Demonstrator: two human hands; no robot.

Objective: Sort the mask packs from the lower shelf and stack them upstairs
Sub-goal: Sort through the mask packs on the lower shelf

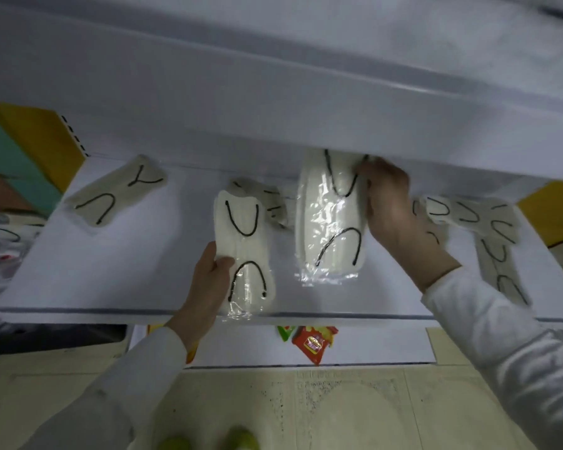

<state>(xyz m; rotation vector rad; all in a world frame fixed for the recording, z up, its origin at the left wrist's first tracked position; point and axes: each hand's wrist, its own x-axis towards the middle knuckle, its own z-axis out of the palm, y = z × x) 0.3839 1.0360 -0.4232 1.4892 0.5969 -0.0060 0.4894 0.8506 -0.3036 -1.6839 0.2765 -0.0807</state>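
Bottom shelf (241,349), white: red snack packet (312,345) lying tilted near its front edge, right of centre. Green packet (285,332) just beside it to the left, only partly in view. Yellow item (155,328) at the shelf's left end, mostly hidden.

Floor (338,410): pale tiles with dark speckles. Two green shoes (241,438) at the bottom edge of view.

Back wall: yellow panel (36,134) and teal panel (0,147) at the left, another yellow patch (553,212) at the right. Slotted upright (75,138) beside the left yellow panel.

Dark box (52,339) low at the left; too blurred to identify.
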